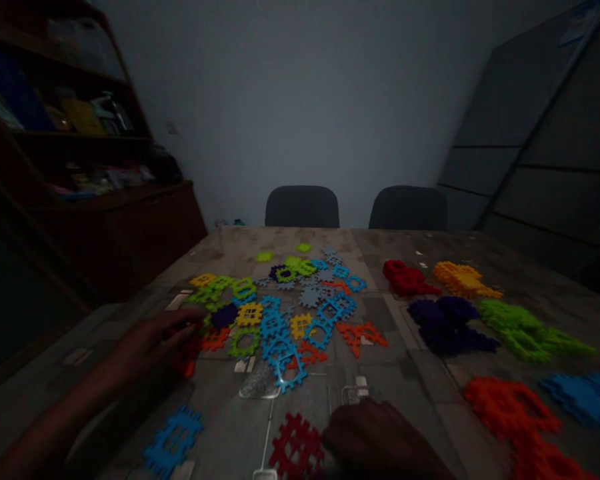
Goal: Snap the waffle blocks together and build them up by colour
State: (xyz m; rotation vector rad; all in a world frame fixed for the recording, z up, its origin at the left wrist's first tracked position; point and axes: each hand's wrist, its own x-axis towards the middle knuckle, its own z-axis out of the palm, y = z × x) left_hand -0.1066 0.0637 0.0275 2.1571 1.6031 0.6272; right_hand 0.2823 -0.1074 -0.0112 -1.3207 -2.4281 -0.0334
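My left hand (173, 340) is at the left side of a loose heap of toothed plastic building tiles, its fingers bent around an orange tile (187, 363) that shows below and between them. Shadow blurs the exact grip. At the bottom centre lies a dark red square tile (296, 447) with a toothed edge. My right hand (375, 437) has its fingers curled in at this tile's right edge; the fingertips are partly hidden. A blue window tile (174, 440) lies apart, near my left forearm. Blue frame tiles (289, 367), yellow tiles (250, 314) and green tiles (244, 342) spread across the middle.
Along the right side sit piles grouped by colour: red (405, 278), yellow (463, 278), dark purple (445, 323), green (525, 327), orange (510, 407) and blue (587, 397). Two chairs (303, 207) stand beyond the table. A shelf cabinet (115, 233) is on the left.
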